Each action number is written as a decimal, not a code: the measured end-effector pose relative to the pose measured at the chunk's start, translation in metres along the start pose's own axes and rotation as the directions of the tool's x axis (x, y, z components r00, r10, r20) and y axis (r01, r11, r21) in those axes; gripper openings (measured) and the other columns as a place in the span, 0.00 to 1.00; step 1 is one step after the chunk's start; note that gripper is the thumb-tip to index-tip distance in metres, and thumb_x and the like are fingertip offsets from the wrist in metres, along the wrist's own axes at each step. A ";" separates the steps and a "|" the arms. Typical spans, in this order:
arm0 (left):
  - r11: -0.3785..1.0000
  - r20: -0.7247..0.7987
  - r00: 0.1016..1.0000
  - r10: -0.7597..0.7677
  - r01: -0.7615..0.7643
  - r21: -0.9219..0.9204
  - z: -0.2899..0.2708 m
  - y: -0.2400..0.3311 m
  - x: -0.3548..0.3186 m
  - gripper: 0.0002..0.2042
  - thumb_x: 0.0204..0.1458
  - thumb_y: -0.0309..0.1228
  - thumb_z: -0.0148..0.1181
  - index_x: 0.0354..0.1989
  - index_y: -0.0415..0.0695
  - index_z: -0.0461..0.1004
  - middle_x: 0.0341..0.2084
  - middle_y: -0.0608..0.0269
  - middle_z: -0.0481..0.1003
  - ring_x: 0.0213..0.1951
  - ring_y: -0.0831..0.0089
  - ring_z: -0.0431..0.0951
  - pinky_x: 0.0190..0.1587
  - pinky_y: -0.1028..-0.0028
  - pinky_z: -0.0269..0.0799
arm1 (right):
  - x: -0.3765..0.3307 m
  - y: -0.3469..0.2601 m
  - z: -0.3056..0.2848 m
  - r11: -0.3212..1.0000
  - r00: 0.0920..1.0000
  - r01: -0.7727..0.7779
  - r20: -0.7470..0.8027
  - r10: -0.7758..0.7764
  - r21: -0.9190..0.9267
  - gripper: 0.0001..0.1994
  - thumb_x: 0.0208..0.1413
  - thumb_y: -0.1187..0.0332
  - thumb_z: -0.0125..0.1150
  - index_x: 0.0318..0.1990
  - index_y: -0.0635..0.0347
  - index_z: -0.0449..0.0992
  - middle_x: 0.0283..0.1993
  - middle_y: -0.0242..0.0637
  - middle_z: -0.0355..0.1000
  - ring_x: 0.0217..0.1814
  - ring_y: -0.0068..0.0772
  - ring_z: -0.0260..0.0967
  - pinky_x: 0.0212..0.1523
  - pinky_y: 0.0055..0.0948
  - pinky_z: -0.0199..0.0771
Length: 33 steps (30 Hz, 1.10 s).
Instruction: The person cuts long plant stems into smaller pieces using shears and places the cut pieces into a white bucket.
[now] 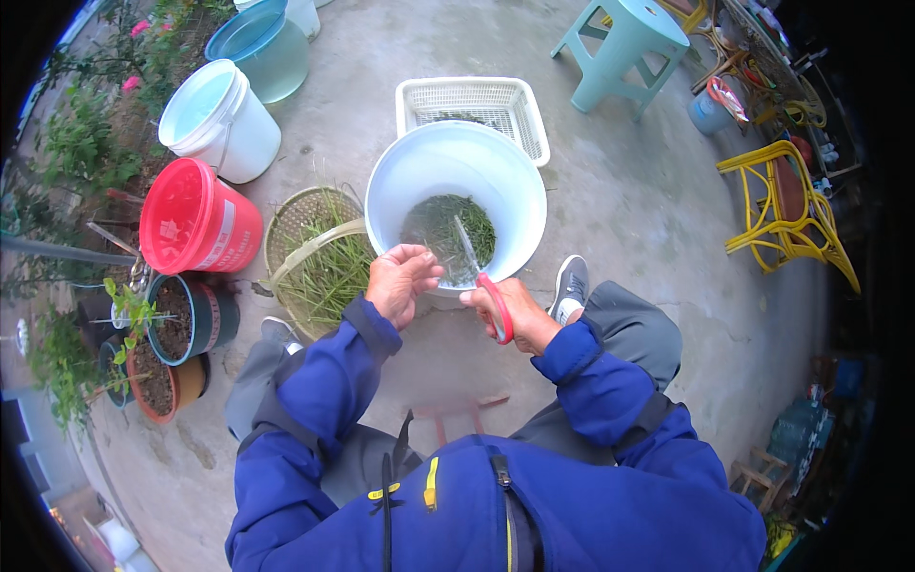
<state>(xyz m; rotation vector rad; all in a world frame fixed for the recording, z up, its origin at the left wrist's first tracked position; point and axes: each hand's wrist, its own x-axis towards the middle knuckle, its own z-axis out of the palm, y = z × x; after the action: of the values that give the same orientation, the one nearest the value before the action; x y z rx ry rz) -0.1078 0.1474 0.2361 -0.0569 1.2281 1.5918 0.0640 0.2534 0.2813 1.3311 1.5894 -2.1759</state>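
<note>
My right hand (522,315) grips a pair of scissors with red handles (497,313); their blades point up and away over a large white bucket (391,172). Short cut pieces of green stalks (474,221) lie at the bottom of that bucket. At the bucket's near left rim is my left hand (402,283), its fingertips pinched together. Whatever sits between those fingertips, if anything, is too small to make out. Left of the bucket, a woven basket with a handle (297,214) holds long thin green stalks (329,276).
Behind the bucket sits a white plastic basket (524,105) with some greens. To the left stand a red bucket (235,229), a white bucket (250,143), a blue tub (276,71) and potted plants (195,315). A light-blue stool (620,43) and a yellow-framed chair (782,229) are on the right.
</note>
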 end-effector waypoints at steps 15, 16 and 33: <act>0.885 0.009 0.909 0.416 -0.407 0.224 -0.023 0.067 -0.023 0.19 0.61 0.32 0.55 0.56 0.33 0.66 0.44 0.49 0.76 0.39 0.66 0.82 0.30 0.76 0.79 | -0.001 -0.009 -0.009 0.965 0.975 0.215 -0.081 -0.205 0.152 0.14 0.53 0.57 0.64 0.27 0.56 0.69 0.20 0.28 0.62 0.17 0.21 0.61 0.17 0.23 0.60; 0.889 -0.031 0.909 0.416 -0.399 0.227 -0.044 0.071 -0.029 0.16 0.62 0.33 0.54 0.52 0.34 0.70 0.40 0.53 0.77 0.36 0.69 0.82 0.29 0.77 0.79 | -0.003 -0.009 -0.009 0.954 0.974 0.228 -0.063 -0.220 0.196 0.15 0.53 0.57 0.63 0.27 0.56 0.69 0.19 0.29 0.62 0.17 0.21 0.61 0.17 0.23 0.60; 0.912 -0.743 0.532 0.407 -0.286 0.295 -0.243 -0.039 -0.013 0.11 0.60 0.34 0.55 0.25 0.46 0.69 0.15 0.70 0.68 0.12 0.80 0.64 0.13 0.79 0.56 | -0.021 -0.030 0.011 0.959 0.979 0.203 -0.035 -0.200 0.199 0.16 0.52 0.57 0.62 0.25 0.59 0.68 0.19 0.30 0.62 0.17 0.23 0.61 0.17 0.24 0.60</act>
<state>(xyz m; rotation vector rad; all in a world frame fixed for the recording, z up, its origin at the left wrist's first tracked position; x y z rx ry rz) -0.2000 -0.0399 0.1047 -0.5199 2.1670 1.8932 0.0537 0.2494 0.3178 1.2888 1.6102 -2.5134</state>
